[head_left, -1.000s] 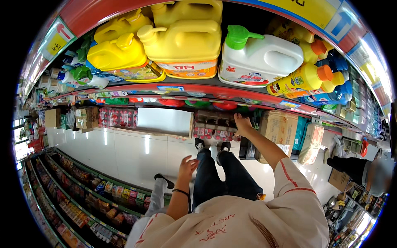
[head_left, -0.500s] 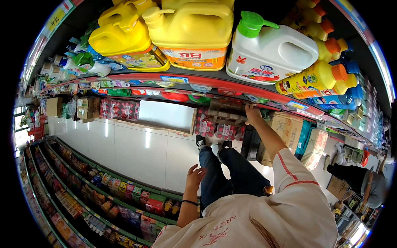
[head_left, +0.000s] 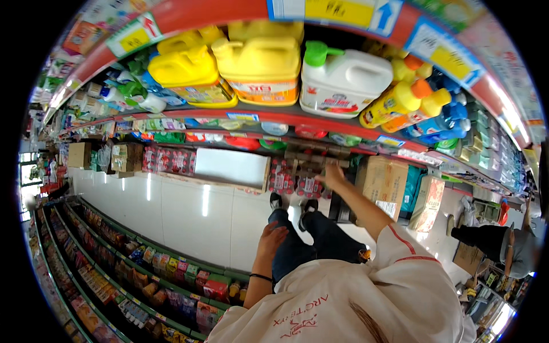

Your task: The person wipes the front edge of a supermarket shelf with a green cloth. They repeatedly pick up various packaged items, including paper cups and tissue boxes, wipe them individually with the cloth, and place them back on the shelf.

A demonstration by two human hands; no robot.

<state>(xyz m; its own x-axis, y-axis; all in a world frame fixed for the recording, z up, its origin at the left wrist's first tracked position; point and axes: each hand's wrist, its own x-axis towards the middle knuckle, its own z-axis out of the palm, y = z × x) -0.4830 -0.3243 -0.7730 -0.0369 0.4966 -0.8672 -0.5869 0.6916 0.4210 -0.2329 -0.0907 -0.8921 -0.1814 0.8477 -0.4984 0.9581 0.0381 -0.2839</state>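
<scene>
My right hand (head_left: 334,176) reaches down and forward to the lower shelf, its thumb and fingers apart. It is nearest to a brown cardboard tray (head_left: 309,162) above shrink-wrapped packs of red-topped bottles (head_left: 309,187). Whether the fingertips touch the cardboard cannot be made out. Nothing shows in that hand. Beside my left thigh, my left hand (head_left: 273,235) hangs loosely open and holds nothing; a dark band (head_left: 261,277) circles its wrist. On the shelf above stand yellow jugs (head_left: 260,66) and a white jug with a green cap (head_left: 343,80).
A tan carton (head_left: 384,183) stands right of my right arm. Left of the bottle packs lies a long box with a white top (head_left: 230,167). Snack shelves (head_left: 166,268) run behind on the left. A person (head_left: 512,246) is at the far right.
The view has shifted, and price labels now show along the top. My right hand has moved slightly left and lower, away from the shelf edge. My left hand has risen slightly.
</scene>
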